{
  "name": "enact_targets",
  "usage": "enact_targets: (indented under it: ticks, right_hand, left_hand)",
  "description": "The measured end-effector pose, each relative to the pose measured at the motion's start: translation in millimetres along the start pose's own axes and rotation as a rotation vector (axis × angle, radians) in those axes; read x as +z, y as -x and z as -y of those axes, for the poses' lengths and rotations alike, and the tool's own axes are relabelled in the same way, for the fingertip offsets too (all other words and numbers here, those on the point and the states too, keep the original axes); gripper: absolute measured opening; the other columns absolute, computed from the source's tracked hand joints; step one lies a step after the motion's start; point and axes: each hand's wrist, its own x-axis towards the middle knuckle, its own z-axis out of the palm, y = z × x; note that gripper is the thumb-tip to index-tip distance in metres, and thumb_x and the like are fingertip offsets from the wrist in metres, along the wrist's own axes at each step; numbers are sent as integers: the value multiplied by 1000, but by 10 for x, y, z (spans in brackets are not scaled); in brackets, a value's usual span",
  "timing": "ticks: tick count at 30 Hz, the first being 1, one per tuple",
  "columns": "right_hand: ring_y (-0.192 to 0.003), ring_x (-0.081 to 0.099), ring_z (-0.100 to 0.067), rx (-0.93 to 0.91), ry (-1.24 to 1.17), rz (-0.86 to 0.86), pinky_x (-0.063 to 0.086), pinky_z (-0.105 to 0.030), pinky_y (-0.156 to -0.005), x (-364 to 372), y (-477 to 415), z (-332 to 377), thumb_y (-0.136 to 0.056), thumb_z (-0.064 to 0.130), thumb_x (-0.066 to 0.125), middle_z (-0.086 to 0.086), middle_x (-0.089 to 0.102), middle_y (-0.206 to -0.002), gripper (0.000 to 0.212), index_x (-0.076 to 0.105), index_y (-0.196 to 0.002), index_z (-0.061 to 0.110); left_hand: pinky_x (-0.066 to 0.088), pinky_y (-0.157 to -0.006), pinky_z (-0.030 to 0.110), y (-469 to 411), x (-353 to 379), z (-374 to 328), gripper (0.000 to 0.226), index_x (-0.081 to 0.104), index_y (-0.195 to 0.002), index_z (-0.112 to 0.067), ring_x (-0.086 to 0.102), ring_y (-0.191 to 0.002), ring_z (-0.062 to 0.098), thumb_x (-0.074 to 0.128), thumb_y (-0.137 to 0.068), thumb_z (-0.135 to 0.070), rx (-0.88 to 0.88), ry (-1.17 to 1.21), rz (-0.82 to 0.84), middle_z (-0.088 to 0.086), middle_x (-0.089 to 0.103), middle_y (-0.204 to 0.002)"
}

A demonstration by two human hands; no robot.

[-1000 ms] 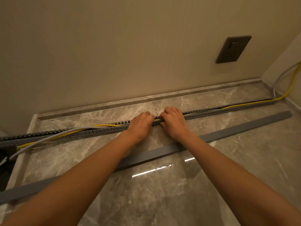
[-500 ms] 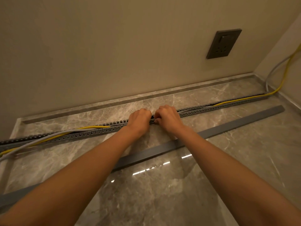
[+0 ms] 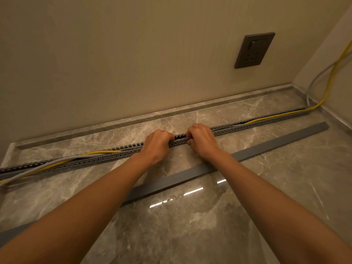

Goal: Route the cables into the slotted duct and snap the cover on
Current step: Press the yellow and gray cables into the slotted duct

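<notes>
The slotted duct (image 3: 247, 127) lies along the marble tabletop (image 3: 285, 187), running from the left edge to the right-hand corner, near the back wall. Both hands sit on its middle, close together but apart: the left hand (image 3: 157, 144) and the right hand (image 3: 202, 139) each have their fingers curled over the top of the duct and clamped on its slotted walls; whether they also pinch a cable inside is hidden. To the right the yellow cable (image 3: 270, 117) rests down in the channel, leaves at the duct's end and climbs the side wall. To the left it rides on top of the slots beside the grey cable (image 3: 47, 164), both trailing off the left edge. The grey cover (image 3: 276, 141) lies flat on the tabletop, nearer the person, passing under both forearms. A dark socket (image 3: 254, 50) is set in the back wall
</notes>
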Motion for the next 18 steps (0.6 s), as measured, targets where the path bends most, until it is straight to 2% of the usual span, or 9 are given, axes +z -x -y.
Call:
enact_targets:
  ticks: [5,9,14,16,18]
  right_hand:
    - [-110,53,-29,-26,33,33,40,-36,-93,-83,-58,35,-88,1,53,-12,65,-115,24,70,-104,6]
    - [-111,52,-30,-32,68,32,39,-36,-93,-91,-74,111,-89,-3,48,-14,66,-114,27,69,-104,4]
    - [-109,54,-32,25,11,24,44,-39,-90,-75,15,94,-89,-3,47,-16,63,-115,27,65,-108,3]
    - [-104,56,-32,41,-27,2,45,-39,-84,-78,47,103,-88,-5,48,-16,62,-113,22,61,-104,2]
    - [-104,56,-33,25,-3,14,46,-40,-84,-73,65,129,-89,-3,49,-16,59,-114,19,63,-102,0]
  left_hand:
    - [54,-74,43,5,-7,12,30,69,-106,-12,64,-88,34,50,-87,3,33,28,30,17,69,-96]
    - [53,-83,46,8,-14,28,35,66,-115,-14,63,-96,32,50,-89,2,33,63,81,17,69,-106]
    - [43,-105,40,105,31,34,48,50,-134,-9,53,-121,29,46,-89,9,24,194,123,15,57,-132]
    - [36,-109,36,152,51,2,52,43,-138,-9,46,-128,26,44,-90,9,9,215,143,13,50,-139]
    - [36,-109,34,157,35,-33,51,44,-137,-7,46,-128,26,44,-89,10,-8,242,132,13,50,-138]
